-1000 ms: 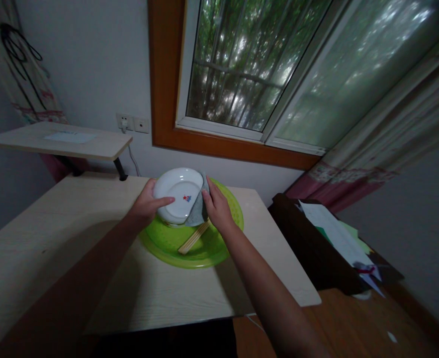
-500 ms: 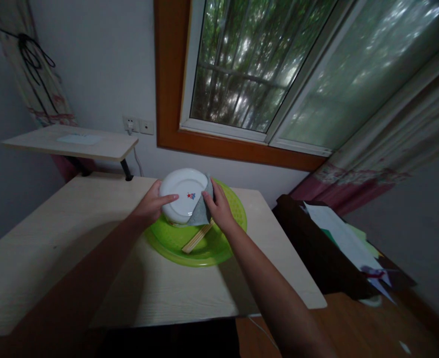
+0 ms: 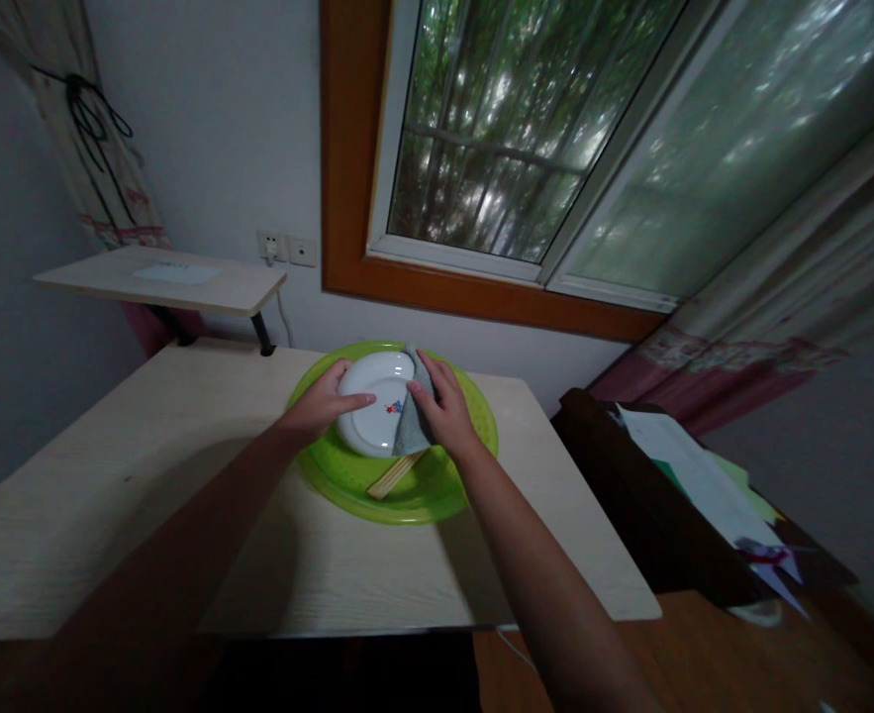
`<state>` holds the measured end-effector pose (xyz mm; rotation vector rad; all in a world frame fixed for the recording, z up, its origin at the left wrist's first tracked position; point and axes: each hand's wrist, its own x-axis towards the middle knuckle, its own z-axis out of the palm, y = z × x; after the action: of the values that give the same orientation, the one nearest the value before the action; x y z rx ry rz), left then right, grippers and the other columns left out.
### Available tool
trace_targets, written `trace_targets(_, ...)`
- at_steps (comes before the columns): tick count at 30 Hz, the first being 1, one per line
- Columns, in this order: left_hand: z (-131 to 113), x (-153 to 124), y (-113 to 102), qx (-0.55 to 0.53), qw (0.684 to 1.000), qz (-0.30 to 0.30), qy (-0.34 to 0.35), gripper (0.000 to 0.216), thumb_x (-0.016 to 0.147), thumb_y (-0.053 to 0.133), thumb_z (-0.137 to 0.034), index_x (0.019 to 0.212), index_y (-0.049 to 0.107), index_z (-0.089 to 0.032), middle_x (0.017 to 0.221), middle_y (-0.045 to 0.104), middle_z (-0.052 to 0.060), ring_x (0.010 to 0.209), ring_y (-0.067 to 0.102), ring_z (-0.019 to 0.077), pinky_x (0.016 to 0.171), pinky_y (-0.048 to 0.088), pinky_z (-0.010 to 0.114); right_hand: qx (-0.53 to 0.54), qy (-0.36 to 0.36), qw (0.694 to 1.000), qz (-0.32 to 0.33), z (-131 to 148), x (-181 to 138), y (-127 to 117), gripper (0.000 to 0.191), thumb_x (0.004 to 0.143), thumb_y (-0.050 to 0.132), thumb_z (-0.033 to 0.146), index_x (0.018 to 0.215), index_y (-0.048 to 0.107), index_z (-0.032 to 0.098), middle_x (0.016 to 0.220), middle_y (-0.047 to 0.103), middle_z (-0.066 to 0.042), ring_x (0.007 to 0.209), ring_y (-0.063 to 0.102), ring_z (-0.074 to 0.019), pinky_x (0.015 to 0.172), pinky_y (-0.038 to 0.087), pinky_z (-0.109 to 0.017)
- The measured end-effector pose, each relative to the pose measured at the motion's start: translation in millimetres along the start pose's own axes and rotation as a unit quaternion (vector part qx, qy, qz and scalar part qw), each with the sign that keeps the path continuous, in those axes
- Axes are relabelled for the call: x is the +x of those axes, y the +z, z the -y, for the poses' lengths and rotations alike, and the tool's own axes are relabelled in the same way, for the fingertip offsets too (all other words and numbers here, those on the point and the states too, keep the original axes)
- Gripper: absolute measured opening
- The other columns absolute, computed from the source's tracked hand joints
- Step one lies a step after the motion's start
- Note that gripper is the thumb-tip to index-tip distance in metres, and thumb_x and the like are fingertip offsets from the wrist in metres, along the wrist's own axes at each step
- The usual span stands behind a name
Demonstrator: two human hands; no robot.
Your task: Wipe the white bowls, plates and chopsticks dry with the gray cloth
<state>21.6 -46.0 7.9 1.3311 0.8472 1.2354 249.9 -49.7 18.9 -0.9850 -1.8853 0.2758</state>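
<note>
A white plate (image 3: 374, 421) with a small red and blue mark sits tilted in a green basin (image 3: 422, 495) on a pale wooden table (image 3: 95, 495). My left hand (image 3: 323, 406) grips the plate's left rim, thumb laid on its face. My right hand (image 3: 445, 411) presses a folded grey cloth (image 3: 411, 426) against the plate's right side. A pair of wooden chopsticks (image 3: 394, 475) lies in the basin below the plate, near my right wrist.
A small raised shelf (image 3: 161, 280) stands at the table's far left under a wall socket (image 3: 286, 248). A window fills the wall behind. To the right is a dark low cabinet (image 3: 630, 495) with papers (image 3: 696, 475) on it, beside a curtain.
The plate has come down lower into the basin, with both hands still on it. The cloth has stayed against its right side. My view has shifted slightly to the left.
</note>
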Motion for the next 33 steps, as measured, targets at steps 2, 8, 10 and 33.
trace_targets(2, 0.8, 0.3, -0.9, -0.001, 1.000, 0.003, 0.002, 0.052, 0.062, 0.086, -0.031, 0.103, 0.055, -0.018, 0.098, 0.066, 0.004, 0.092, 0.064, 0.0242, 0.080, 0.051, 0.035, -0.001, -0.005, 1.000, 0.001, 0.0, 0.0, -0.1, 0.052, 0.098, 0.049, 0.046, 0.147, 0.045, 0.030, 0.136, 0.057, -0.009, 0.126, 0.052, -0.0247, 0.110, 0.041, -0.045)
trace_targets(8, 5.7, 2.2, -4.7, -0.002, 1.000, 0.007, 0.002, 0.056, 0.061, 0.086, -0.031, 0.106, 0.055, -0.019, 0.100, 0.067, 0.005, 0.095, 0.064, 0.0265, 0.083, 0.051, 0.037, -0.004, -0.013, 1.000, 0.003, 2.2, 0.1, 0.7, 0.051, 0.099, 0.046, 0.045, 0.148, 0.044, 0.029, 0.138, 0.055, -0.009, 0.128, 0.051, -0.0241, 0.112, 0.041, -0.044)
trace_targets(10, 6.9, 2.8, -6.0, 0.007, 1.000, 0.009, 0.004, 0.055, 0.062, 0.085, -0.033, 0.105, 0.054, -0.019, 0.101, 0.067, 0.005, 0.095, 0.065, 0.0267, 0.082, 0.052, 0.038, -0.007, -0.015, 1.000, 0.004, 2.9, 0.2, 1.5, 0.051, 0.100, 0.044, 0.045, 0.149, 0.043, 0.029, 0.139, 0.054, -0.009, 0.129, 0.050, -0.0237, 0.113, 0.040, -0.044)
trace_targets(33, 6.2, 4.0, -6.1, 0.039, 0.999, -0.001, 0.007, 0.059, 0.058, 0.086, -0.032, 0.108, 0.057, -0.019, 0.101, 0.067, 0.006, 0.094, 0.065, 0.0287, 0.080, 0.053, 0.039, -0.196, -0.048, 0.979, 0.021, 17.9, -1.6, 6.2, 0.050, 0.103, 0.034, 0.034, 0.153, 0.034, 0.025, 0.154, 0.044, -0.006, 0.148, 0.031, -0.0253, 0.122, 0.021, -0.055)
